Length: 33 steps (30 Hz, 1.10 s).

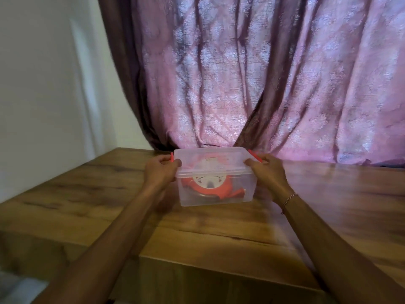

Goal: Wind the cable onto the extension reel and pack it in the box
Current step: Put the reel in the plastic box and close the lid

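Extension reel [207, 185], orange and white, sits inside lidded clear box [213, 183] on wooden table [87, 194]; left hand [161, 170] and right hand [266, 170] each pinch a red side clip [172, 159].

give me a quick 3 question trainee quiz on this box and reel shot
1. True or false: the lid sits on top of the clear box.
2. Where is the orange and white reel? A) on the table beside the box B) inside the box C) in the left hand
3. In a few words, what do the hands touch?

Key
1. True.
2. B: it shows through the clear wall, with the wooden table under the box.
3. The left hand is at the red clip on the box's left end, and the right hand is at the red clip on its right end. Whether the clips are latched cannot be told.
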Motion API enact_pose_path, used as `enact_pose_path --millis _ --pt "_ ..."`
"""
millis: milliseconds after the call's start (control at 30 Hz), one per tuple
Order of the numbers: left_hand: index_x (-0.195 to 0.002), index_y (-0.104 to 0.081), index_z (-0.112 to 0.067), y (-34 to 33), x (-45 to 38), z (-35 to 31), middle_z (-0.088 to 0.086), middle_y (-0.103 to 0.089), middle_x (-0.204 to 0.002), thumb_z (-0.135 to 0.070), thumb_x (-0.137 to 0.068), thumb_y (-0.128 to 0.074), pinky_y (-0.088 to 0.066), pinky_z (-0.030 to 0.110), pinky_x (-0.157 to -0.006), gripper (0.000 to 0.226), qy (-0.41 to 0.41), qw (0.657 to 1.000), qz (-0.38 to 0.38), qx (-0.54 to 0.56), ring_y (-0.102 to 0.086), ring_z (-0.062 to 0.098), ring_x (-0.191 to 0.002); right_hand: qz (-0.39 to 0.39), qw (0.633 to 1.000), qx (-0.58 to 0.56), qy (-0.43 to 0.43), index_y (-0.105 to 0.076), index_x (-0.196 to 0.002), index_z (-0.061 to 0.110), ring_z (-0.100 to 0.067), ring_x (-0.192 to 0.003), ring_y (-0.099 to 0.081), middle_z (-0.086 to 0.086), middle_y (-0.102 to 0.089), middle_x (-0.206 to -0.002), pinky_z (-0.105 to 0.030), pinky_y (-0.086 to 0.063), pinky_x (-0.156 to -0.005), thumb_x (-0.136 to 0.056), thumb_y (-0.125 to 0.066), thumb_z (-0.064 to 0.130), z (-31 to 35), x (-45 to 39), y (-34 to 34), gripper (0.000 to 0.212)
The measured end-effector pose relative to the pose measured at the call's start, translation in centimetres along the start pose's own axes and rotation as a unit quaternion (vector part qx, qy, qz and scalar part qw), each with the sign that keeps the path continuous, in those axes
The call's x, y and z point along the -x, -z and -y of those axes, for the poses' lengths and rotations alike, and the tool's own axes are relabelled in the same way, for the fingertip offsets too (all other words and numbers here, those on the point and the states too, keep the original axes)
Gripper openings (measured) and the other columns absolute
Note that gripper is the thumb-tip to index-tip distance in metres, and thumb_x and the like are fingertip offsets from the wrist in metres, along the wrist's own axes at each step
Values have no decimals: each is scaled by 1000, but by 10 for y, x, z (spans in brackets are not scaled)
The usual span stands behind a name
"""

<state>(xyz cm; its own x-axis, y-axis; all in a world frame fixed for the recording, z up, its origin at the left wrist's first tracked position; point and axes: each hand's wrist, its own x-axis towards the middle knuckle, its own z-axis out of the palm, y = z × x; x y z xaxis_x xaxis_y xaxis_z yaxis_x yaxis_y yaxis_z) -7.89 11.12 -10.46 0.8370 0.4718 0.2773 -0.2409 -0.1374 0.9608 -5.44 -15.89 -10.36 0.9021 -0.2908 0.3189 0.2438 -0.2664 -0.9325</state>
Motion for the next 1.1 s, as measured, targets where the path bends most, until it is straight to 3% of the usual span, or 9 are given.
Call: enact_pose_path --millis 100,233,333,400,500,600,700,867,1100 --pt "-110 -66 -17 43 -10 4 -3 -70 -92 -16 -89 -77 -57 23 -50 23 16 998 -61 -1 -70 12 -77 114 993 -3 4 -71 -112 32 -13 -86 -70 6 -74 -102 -41 -61 -78 -74 -70 38 10 -10 -53 39" --pt "-104 -59 -18 100 -22 11 7 -71 -104 -18 -92 -73 -65 42 -76 18 11 990 -137 -29 -72 25 -91 195 979 -47 -18 -70 -111 32 -20 -95 -69 5 -71 -106 -49 -58 -85 -75 -66 36 22 -14 -128 36" --pt "-110 -52 -18 141 -25 16 -4 -64 -98 -20 -97 -70 -57 21 -50 23 -8 981 -187 -55 -68 13 -80 205 977 -58 15 -69 -100 29 -20 -96 -68 3 -71 -103 -49 -57 -85 -72 -66 39 32 -7 -184 30" --pt "-115 -48 -17 168 -27 18 -7 -59 -96 -23 -97 -70 -50 13 -43 29 -15 971 -222 -82 -64 9 -77 200 977 -63 34 -67 -89 27 -20 -96 -66 6 -69 -96 -45 -57 -86 -72 -67 39 41 0 -221 21" --pt "-115 -47 -19 201 -27 18 -1 -58 -101 -25 -94 -73 -62 32 -63 34 -3 958 -268 -97 -65 18 -86 188 979 -53 64 -67 -83 25 -18 -95 -65 13 -67 -85 -35 -52 -87 -76 -69 34 55 8 -270 12" --pt "-112 -48 -22 231 -25 17 -2 -59 -100 -29 -87 -79 -65 44 -77 40 12 944 -312 -106 -67 25 -90 223 972 -33 66 -72 -87 24 -21 -97 -66 4 -71 -93 -39 -53 -91 -76 -67 35 71 16 -313 16" --pt "-104 -49 -22 257 -23 16 5 -63 -100 -32 -82 -82 -64 42 -74 41 26 934 -337 -117 -70 28 -86 259 962 -19 88 -74 -94 22 -18 -95 -66 3 -73 -101 -40 -55 -89 -79 -64 32 85 26 -351 21" --pt "-82 -49 -17 291 -23 16 6 -59 -75 -28 -79 -83 -48 34 -54 36 33 923 -365 -112 -64 28 -68 323 941 -38 96 -71 -93 26 -22 -94 -66 3 -71 -98 -44 -59 -83 -84 -63 33 99 42 -399 14" --pt "-76 -48 -16 311 -28 15 10 -60 -76 -27 -80 -81 -46 33 -56 35 40 913 -387 -124 -64 28 -69 335 936 -69 78 -71 -92 25 -24 -99 -66 2 -69 -106 -44 -58 -84 -83 -63 33 108 53 -432 14"
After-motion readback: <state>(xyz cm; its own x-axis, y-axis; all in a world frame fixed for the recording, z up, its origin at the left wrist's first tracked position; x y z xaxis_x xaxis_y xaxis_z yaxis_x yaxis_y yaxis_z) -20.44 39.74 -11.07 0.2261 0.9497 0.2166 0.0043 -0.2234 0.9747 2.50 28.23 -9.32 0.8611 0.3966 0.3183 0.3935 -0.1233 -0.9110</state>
